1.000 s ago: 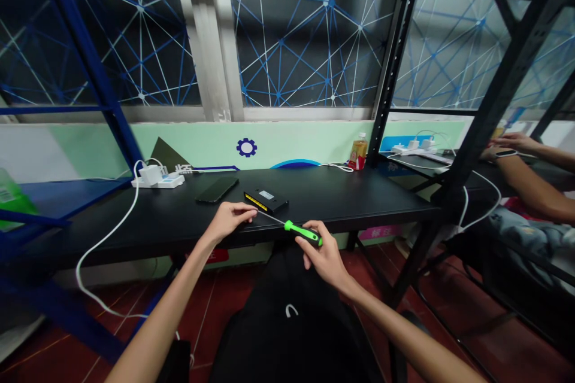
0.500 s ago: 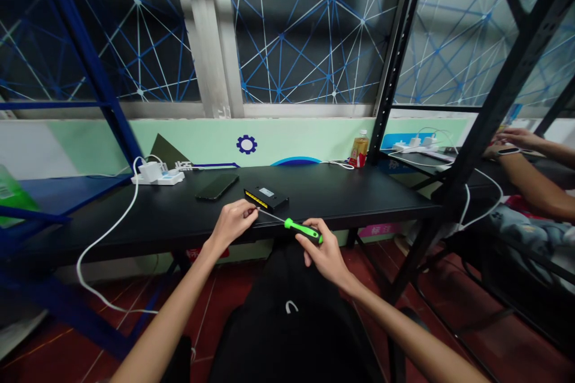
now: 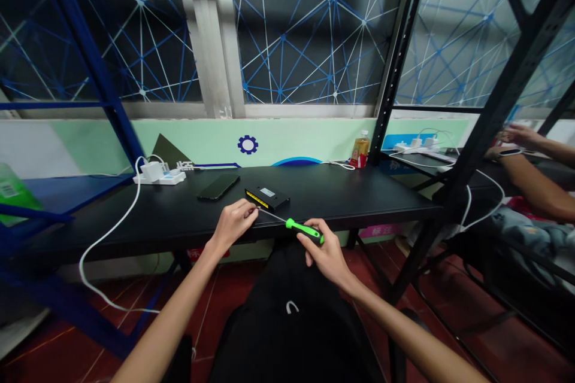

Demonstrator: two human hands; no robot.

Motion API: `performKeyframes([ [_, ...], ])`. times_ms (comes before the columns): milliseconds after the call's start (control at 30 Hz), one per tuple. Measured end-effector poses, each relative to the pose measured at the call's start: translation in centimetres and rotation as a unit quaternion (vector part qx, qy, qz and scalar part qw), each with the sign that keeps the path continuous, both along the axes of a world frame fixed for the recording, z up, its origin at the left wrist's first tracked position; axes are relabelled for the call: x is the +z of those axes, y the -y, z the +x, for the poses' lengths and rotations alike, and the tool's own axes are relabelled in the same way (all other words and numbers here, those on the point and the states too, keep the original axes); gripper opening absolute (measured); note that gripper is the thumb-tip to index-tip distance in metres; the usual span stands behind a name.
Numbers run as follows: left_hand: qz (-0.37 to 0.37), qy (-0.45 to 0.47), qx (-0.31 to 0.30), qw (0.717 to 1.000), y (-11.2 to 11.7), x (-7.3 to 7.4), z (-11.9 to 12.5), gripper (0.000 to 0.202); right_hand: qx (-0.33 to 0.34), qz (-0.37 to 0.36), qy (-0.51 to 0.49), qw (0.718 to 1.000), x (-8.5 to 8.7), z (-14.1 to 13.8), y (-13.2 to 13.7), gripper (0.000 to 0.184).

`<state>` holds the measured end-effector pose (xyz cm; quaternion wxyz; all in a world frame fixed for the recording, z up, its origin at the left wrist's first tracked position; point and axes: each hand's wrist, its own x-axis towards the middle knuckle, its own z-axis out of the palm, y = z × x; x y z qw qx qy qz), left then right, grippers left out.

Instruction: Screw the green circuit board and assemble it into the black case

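Note:
My right hand (image 3: 326, 251) is closed round the green and black handle of a screwdriver (image 3: 304, 230). Its thin metal shaft points left and slightly up, reaching the fingertips of my left hand (image 3: 235, 219). Those fingers are pinched together at the tip; whatever they hold there is too small to make out. Just behind the tip, on the black desk (image 3: 323, 194), lies a flat black network switch (image 3: 272, 199) with a row of yellow ports facing the left hand and a pale label on top. Both hands are at the desk's front edge.
A dark phone (image 3: 218, 187) lies left of the switch. Farther left is a white power strip (image 3: 166, 177) whose cable hangs over the front edge. A drink bottle (image 3: 360, 149) and a white cable stand at the back right. Another person's arm (image 3: 534, 182) is at the neighbouring desk.
The view has shifted very slightly. Both hands and the screwdriver keep nearly the same position, with the shaft still at the left fingertips.

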<state>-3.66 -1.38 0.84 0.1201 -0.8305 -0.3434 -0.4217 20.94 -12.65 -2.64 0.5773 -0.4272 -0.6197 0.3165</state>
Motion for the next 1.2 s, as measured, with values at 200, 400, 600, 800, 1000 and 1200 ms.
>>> performKeyframes([
  [200,0.0,0.002,-0.012,1.0,-0.06,-0.2,-0.06,0.022,-0.005,0.0,0.006,1.0,0.11,0.12,0.0,0.032],
  [400,-0.001,0.01,-0.029,1.0,-0.08,-0.19,-0.12,0.022,-0.008,0.001,0.001,1.0,0.08,0.09,0.01,0.034],
  [600,-0.004,0.028,-0.035,0.999,0.03,-0.13,-0.09,0.022,0.004,-0.014,-0.043,0.999,0.05,-0.02,-0.1,0.036],
  [800,0.005,0.024,-0.031,0.999,0.04,-0.32,-0.08,0.023,0.034,-0.063,-0.123,0.99,0.36,-0.23,-0.37,0.04],
  [1000,0.004,0.018,-0.029,0.999,-0.15,-0.51,-0.14,0.024,0.055,-0.079,-0.152,0.984,0.85,-0.3,-0.5,0.044],
  [1200,-0.001,0.017,-0.039,0.999,-0.1,-0.38,-0.11,0.023,0.054,-0.068,-0.142,0.986,0.74,-0.09,-0.57,0.042],
])
